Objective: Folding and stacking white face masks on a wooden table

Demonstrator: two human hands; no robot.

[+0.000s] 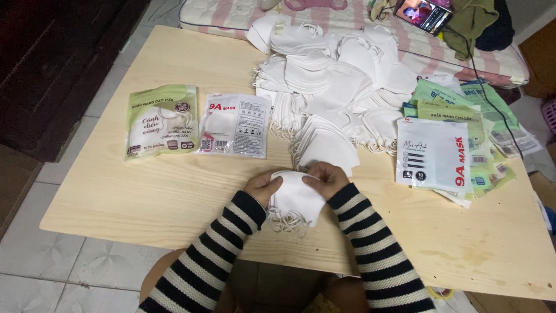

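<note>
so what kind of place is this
Probably a home room used for packing face masks: a low wooden table on a tiled floor, a mattress behind, and a heap of white masks.

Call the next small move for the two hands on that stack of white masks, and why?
Probably square up the small stack of white masks: left hand and right hand pinch its top edge, its ear loops trail loosely below, and the empty pouches lie apart, not yet in hand.

On the pale wooden table point(174, 197): a green mask packet point(161, 120) just beside a white one point(234, 124), a heap of loose white masks point(336, 75), stacked packets point(457, 139) at right; beyond, a phone point(423, 14) on a striped mattress point(231, 14)
</note>
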